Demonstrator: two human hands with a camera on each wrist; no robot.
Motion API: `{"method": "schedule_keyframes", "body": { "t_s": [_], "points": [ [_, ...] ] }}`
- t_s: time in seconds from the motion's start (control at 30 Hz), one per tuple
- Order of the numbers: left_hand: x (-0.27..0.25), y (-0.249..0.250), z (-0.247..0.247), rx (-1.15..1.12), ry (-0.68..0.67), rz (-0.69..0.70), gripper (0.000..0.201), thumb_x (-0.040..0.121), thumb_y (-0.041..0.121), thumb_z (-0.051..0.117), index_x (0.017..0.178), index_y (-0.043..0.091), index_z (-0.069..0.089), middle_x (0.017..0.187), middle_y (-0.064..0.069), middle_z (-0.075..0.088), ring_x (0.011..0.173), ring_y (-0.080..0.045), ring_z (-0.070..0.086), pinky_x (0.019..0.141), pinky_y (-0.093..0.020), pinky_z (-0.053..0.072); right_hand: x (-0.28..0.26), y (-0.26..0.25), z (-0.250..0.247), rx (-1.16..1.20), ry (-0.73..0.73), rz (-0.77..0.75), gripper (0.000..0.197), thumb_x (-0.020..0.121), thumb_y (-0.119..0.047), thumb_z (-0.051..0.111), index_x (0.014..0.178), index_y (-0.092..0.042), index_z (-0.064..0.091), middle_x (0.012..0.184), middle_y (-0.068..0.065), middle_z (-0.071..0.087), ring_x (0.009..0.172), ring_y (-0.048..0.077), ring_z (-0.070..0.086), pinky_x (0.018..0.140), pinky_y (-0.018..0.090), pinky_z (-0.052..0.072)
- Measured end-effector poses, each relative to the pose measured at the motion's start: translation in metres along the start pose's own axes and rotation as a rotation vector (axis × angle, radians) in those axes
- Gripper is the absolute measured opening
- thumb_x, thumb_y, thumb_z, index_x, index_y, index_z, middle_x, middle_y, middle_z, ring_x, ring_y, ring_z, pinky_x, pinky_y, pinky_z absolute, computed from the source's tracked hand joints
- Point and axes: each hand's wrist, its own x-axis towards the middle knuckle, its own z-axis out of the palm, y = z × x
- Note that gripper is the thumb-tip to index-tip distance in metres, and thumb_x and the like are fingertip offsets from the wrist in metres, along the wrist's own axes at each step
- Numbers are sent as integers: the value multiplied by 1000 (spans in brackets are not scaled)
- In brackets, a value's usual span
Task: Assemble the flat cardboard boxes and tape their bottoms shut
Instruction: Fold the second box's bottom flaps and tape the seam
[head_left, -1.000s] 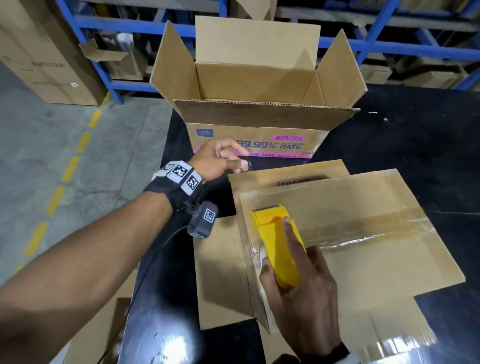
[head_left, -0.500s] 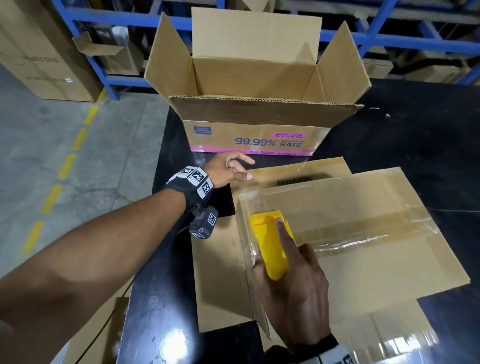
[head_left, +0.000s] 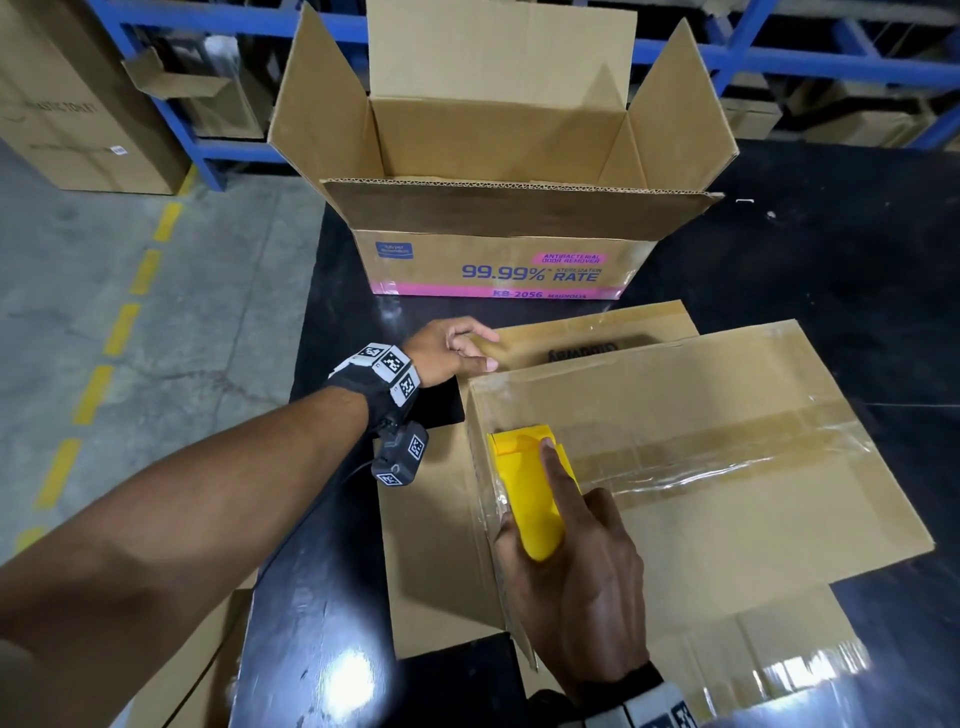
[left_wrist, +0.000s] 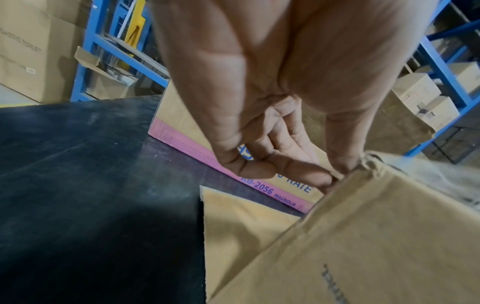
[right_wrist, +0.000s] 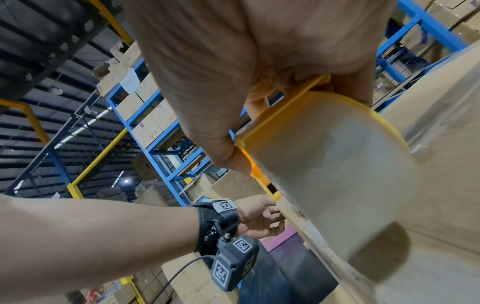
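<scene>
A brown cardboard box (head_left: 727, 509) lies bottom-up on the black table (head_left: 831, 270), with a strip of clear tape (head_left: 727, 441) across its seam. My right hand (head_left: 566, 561) grips a yellow tape dispenser (head_left: 524, 483) at the box's left edge, index finger stretched along its top. The right wrist view shows its tape roll (right_wrist: 330, 164) against the cardboard. My left hand (head_left: 462, 348) is at the box's far left corner. In the left wrist view its thumb and index fingertip (left_wrist: 324, 179) pinch that corner (left_wrist: 369, 185).
An assembled printed box (head_left: 498, 270) stands open-topped just behind, close to my left hand. The taped box's flaps (head_left: 431, 545) splay flat on the table around it. Blue shelving (head_left: 208, 156) with cartons runs behind. A concrete floor with yellow dashes (head_left: 119, 327) lies to the left.
My left hand has drawn back from the printed box's front to the far left corner of the taped box. The right hand and dispenser stay near the left edge.
</scene>
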Motion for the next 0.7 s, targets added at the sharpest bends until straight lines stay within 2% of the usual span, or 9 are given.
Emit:
{"method": "schedule_keyframes", "body": {
  "t_s": [0.1,0.17,0.23,0.3,0.33,0.4,0.47,0.6,0.7],
  "points": [
    [-1,-2,5,163,7,-42,38,90,29,80,125,21,67,101,-6,76,85,-5,67,104,-31,45,-1,2,3,1,2,3,82,76,-38,69,152,-39,38,84,2,49,57,28,56,57,41,54],
    [-4,-3,2,343,57,-70,39,91,39,76,127,28,67,122,5,70,106,-11,68,117,-39,39,-3,3,5,8,12,8,81,75,-38,68,152,-40,39,85,2,49,57,30,57,56,42,54],
    [-12,-1,-1,307,128,73,28,95,31,70,124,29,70,121,10,72,110,-8,69,112,-42,46,-4,4,5,18,18,1,81,76,-37,68,152,-39,39,85,2,49,57,30,56,55,42,54],
    [-24,5,-1,275,138,301,33,97,13,59,126,25,70,125,8,70,110,2,65,102,-29,51,-3,4,4,5,17,-7,81,76,-37,67,152,-37,40,84,2,49,56,29,56,55,40,53],
    [-31,10,1,306,101,394,40,97,4,56,129,23,69,131,7,68,113,4,62,99,-20,49,-2,4,4,-9,17,-7,80,76,-37,66,152,-37,40,84,2,49,56,29,56,55,39,53],
    [-42,17,7,419,-16,517,51,95,-3,54,136,24,66,143,8,61,130,-1,55,105,-19,43,-2,4,5,-26,18,-2,80,76,-39,65,152,-38,39,84,2,49,55,30,56,56,40,53],
    [-48,19,9,553,-117,523,53,96,1,56,140,29,63,151,12,54,140,-5,47,115,-30,37,-2,4,6,-32,16,4,80,77,-40,63,152,-39,38,84,1,49,56,29,57,58,40,54],
    [-54,15,-4,766,-226,423,58,104,18,54,152,49,42,162,24,36,153,0,21,110,-38,20,-4,4,7,5,27,8,79,77,-41,63,152,-42,37,85,0,47,58,28,58,61,38,54],
    [-56,10,-8,803,-290,396,60,108,27,49,155,57,29,165,26,27,155,-1,13,114,-47,20,-6,3,8,-1,32,21,78,77,-40,63,151,-41,38,85,0,46,58,28,58,60,38,53]
  ]
}}
